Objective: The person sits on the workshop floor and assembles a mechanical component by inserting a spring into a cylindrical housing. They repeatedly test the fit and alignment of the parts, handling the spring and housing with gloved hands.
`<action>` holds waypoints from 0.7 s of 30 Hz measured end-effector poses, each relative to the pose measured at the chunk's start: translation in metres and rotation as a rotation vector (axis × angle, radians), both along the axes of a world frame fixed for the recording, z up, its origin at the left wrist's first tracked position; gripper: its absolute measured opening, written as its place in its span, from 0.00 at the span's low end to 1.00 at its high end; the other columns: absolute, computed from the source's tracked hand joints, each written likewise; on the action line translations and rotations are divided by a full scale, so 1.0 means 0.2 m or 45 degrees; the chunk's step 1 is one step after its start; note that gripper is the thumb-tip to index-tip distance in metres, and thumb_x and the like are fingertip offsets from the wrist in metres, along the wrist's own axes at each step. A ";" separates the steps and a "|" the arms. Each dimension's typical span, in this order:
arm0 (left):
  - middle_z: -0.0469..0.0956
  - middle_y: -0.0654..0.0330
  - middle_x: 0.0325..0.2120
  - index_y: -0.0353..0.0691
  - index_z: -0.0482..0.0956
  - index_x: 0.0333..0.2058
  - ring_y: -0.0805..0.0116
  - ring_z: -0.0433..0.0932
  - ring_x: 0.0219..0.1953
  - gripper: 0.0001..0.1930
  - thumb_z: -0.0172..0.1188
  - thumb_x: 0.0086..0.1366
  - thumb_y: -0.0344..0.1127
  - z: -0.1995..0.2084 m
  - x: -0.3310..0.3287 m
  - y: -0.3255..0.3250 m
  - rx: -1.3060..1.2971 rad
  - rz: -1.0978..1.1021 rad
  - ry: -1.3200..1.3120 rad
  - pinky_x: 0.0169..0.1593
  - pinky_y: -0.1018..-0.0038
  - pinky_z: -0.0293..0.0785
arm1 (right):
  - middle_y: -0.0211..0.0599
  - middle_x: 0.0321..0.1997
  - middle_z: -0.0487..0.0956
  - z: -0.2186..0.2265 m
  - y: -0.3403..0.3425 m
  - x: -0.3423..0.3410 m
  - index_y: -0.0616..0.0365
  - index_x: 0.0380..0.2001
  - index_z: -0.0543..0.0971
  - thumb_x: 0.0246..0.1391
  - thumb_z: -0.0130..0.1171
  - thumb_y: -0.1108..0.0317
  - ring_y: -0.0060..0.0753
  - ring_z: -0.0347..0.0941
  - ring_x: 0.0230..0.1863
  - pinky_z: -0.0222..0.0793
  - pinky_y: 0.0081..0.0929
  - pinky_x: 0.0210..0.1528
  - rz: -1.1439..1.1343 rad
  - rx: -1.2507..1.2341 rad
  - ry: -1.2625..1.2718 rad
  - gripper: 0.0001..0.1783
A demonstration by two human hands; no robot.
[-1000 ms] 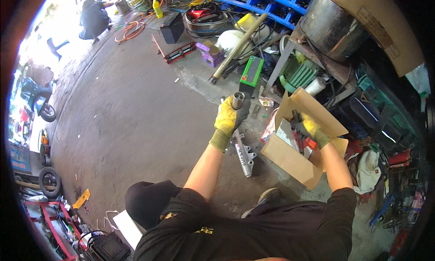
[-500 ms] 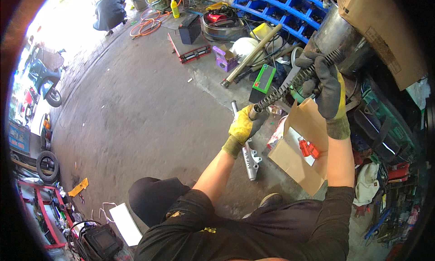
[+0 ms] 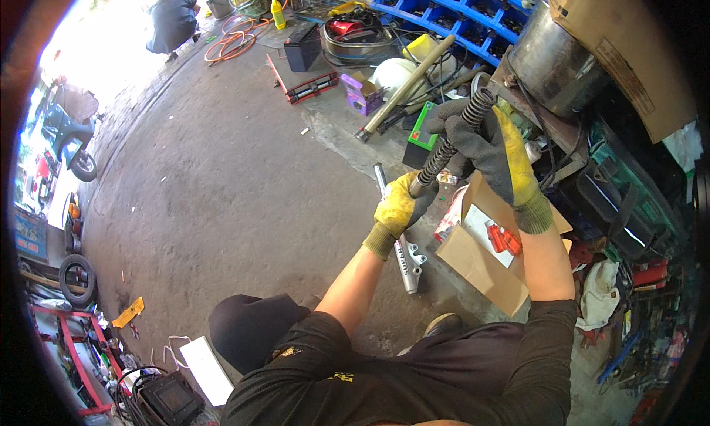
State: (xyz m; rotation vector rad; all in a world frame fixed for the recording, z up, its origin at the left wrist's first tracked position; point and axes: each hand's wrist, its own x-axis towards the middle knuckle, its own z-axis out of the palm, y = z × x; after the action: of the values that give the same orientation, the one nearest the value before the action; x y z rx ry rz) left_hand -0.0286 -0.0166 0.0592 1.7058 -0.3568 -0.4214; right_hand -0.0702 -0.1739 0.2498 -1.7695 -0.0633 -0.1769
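My left hand (image 3: 401, 204), in a yellow and grey work glove, is closed around a metal tube (image 3: 418, 188). A dark coil spring (image 3: 444, 155) sticks up out of the tube's open end, slanting away to the upper right. My right hand (image 3: 484, 154), gloved alike, has its fingers wrapped round the spring below its top coils. Beneath my left hand a silver fork leg (image 3: 409, 267) lies on the floor, partly hidden by the hand. Under my right forearm sits an open cardboard box (image 3: 481, 267) with orange-red pieces (image 3: 503, 239) inside.
Ahead lie a wooden-coloured pole (image 3: 407, 89), a green and black box (image 3: 423, 130), a black battery (image 3: 303, 47) and blue parts bins (image 3: 444, 15). A metal drum (image 3: 558, 60) stands at right. Another person (image 3: 172, 19) crouches far left. A tyre (image 3: 77, 279) lies at left.
My right hand has moved down and left, nearer my left hand. Less of the spring shows above the tube, and its top end has come closer. My left hand has barely moved.
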 end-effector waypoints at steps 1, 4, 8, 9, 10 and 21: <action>0.88 0.57 0.32 0.44 0.88 0.48 0.65 0.86 0.36 0.18 0.71 0.65 0.46 0.00 0.00 0.00 -0.015 0.013 -0.009 0.45 0.65 0.81 | 0.32 0.47 0.87 -0.01 0.02 0.01 0.58 0.54 0.81 0.73 0.63 0.60 0.16 0.80 0.42 0.78 0.18 0.45 -0.002 0.044 0.058 0.15; 0.88 0.57 0.32 0.43 0.87 0.48 0.66 0.86 0.36 0.18 0.72 0.65 0.46 0.00 0.02 0.02 0.011 0.028 0.040 0.45 0.65 0.81 | 0.29 0.46 0.86 0.00 0.03 0.02 0.58 0.52 0.82 0.73 0.63 0.59 0.16 0.79 0.35 0.76 0.16 0.37 -0.026 0.071 -0.027 0.15; 0.87 0.58 0.31 0.43 0.87 0.48 0.67 0.85 0.35 0.18 0.72 0.65 0.46 0.00 0.02 0.03 -0.071 0.032 0.045 0.45 0.65 0.81 | 0.29 0.43 0.86 0.00 0.03 0.03 0.57 0.50 0.83 0.70 0.67 0.61 0.15 0.77 0.31 0.74 0.16 0.32 -0.016 0.128 0.029 0.13; 0.87 0.58 0.31 0.43 0.87 0.48 0.67 0.85 0.35 0.18 0.72 0.65 0.47 0.00 0.02 0.03 -0.039 0.025 0.080 0.44 0.65 0.80 | 0.28 0.42 0.86 -0.01 0.04 0.03 0.57 0.50 0.84 0.69 0.68 0.62 0.15 0.77 0.30 0.74 0.16 0.31 -0.010 0.190 0.030 0.13; 0.87 0.59 0.31 0.42 0.87 0.48 0.67 0.85 0.35 0.18 0.72 0.65 0.47 0.00 0.02 0.03 -0.041 0.030 0.058 0.44 0.65 0.80 | 0.28 0.41 0.85 -0.02 0.04 0.04 0.58 0.49 0.84 0.67 0.70 0.64 0.15 0.77 0.30 0.74 0.16 0.30 -0.018 0.177 0.014 0.13; 0.87 0.63 0.30 0.44 0.88 0.45 0.72 0.84 0.36 0.14 0.71 0.64 0.42 0.00 0.04 0.06 -0.064 0.029 0.140 0.46 0.68 0.80 | 0.25 0.38 0.83 -0.06 0.15 0.05 0.59 0.60 0.78 0.61 0.77 0.63 0.15 0.77 0.28 0.72 0.18 0.26 -0.034 0.204 0.115 0.28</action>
State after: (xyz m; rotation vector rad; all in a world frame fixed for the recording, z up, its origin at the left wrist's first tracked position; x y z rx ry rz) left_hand -0.0198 -0.0040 0.0599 1.6291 -0.2655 -0.4833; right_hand -0.0602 -0.1443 0.2373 -1.6167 0.0389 -0.1173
